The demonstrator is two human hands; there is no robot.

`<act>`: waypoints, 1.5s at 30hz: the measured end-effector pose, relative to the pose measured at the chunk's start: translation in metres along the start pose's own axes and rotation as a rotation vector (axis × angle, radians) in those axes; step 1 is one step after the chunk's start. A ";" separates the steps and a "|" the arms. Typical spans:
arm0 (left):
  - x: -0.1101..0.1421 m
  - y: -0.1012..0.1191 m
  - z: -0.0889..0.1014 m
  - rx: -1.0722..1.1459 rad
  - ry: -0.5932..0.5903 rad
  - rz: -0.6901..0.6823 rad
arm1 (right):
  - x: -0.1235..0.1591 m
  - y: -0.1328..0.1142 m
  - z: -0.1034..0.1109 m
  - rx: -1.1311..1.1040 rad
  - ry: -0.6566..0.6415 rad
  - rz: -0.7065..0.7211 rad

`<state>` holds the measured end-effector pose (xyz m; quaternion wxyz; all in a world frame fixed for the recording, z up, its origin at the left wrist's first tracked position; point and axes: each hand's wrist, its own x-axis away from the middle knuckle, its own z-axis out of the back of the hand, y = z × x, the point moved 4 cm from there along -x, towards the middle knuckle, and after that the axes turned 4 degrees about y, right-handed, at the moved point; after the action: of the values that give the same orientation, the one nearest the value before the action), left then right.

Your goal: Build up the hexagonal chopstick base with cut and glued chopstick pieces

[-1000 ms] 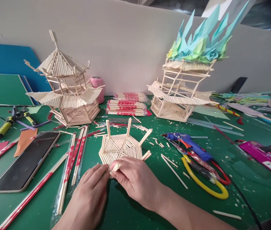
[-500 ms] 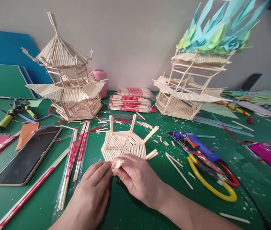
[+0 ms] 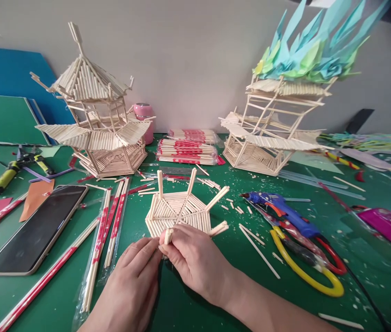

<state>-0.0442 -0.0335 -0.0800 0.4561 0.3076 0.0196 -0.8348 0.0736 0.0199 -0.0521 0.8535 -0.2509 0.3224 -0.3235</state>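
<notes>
A hexagonal base of pale wooden sticks (image 3: 178, 207) lies on the green table in front of me, with several short posts standing or leaning outward at its corners. At its near edge my right hand (image 3: 195, 265) is closed, thumb and finger pinching a short stick post (image 3: 168, 236) whose upper end pokes out. My left hand (image 3: 131, 276) is beside it, fingers together and curled at the near-left edge of the base. Its fingertips are partly hidden behind the right hand, and so is the post's lower end.
Two stick pavilions stand behind: one with a peaked roof (image 3: 88, 83), one topped with folded blue paper (image 3: 306, 60). Stick packs (image 3: 186, 151) lie between them. A blue glue gun (image 3: 285, 210) and yellow-and-red-handled scissors (image 3: 306, 274) are right; a phone (image 3: 34, 230) is left.
The post in my right hand has shifted slightly left and its tip now leans differently. My left hand stays close beside it. The whole view has dropped a little.
</notes>
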 end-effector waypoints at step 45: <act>-0.057 -0.060 0.004 0.263 -0.020 0.552 | 0.004 -0.002 0.003 -0.022 0.060 -0.023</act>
<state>-0.0699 0.0427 -0.0609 0.6221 0.3496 -0.1772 -0.6778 0.0771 0.0161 -0.0509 0.8369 -0.2542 0.3483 -0.3372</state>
